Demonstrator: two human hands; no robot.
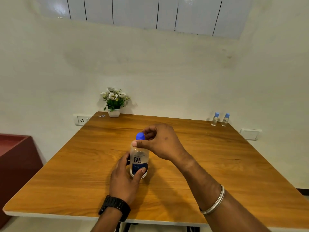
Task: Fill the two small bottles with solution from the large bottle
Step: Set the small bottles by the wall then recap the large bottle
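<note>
The large clear bottle (139, 158) with a blue label stands upright in the middle of the wooden table (217, 164). My left hand (124, 178) grips its lower body from the left. My right hand (160, 141) reaches over the top, its fingertips around the blue cap (140, 136), which sits on the neck. Two small clear bottles, one (215, 119) beside the other (225, 120), stand capped in light blue at the far right corner, apart from both hands.
A small white pot of flowers (114, 102) stands at the table's far left edge by the wall. A tiny wrapper (101, 116) lies beside it. A dark red cabinet (15, 158) sits left of the table. Wall sockets (82, 120) flank the table.
</note>
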